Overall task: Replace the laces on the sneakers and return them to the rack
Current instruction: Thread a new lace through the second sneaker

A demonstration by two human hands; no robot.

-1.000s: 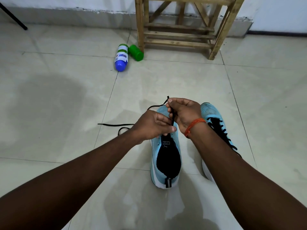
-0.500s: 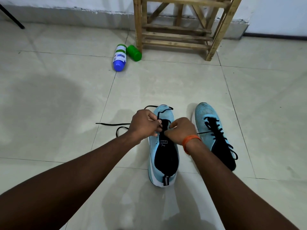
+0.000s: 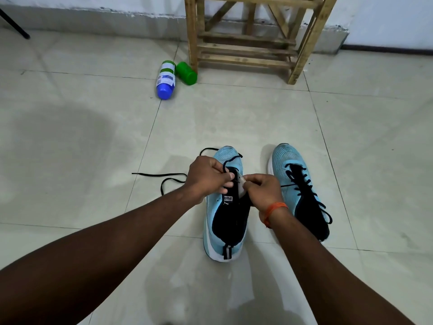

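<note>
Two light-blue sneakers with black tongues stand on the tiled floor. The left sneaker (image 3: 214, 214) is partly laced; a black lace (image 3: 161, 175) runs from its toe eyelets and trails leftward on the floor. My left hand (image 3: 206, 177) pinches the lace above the front eyelets. My right hand (image 3: 263, 190), with an orange thread on the wrist, grips the sneaker's right eyelet flap and folds it outward. The right sneaker (image 3: 287, 160) sits beside it, fully laced in black. The wooden rack (image 3: 246, 38) stands against the far wall.
A blue-capped white bottle (image 3: 166, 79) and a green bottle (image 3: 186, 73) lie on the floor by the rack's left leg. A dark rod (image 3: 15, 25) leans in at the far left. Pale tiled floor spreads around the sneakers.
My hands came down from a raised pull on the lace to the sneaker's front eyelets. My right hand now folds the eyelet flap outward. The right sneaker has come into full view.
</note>
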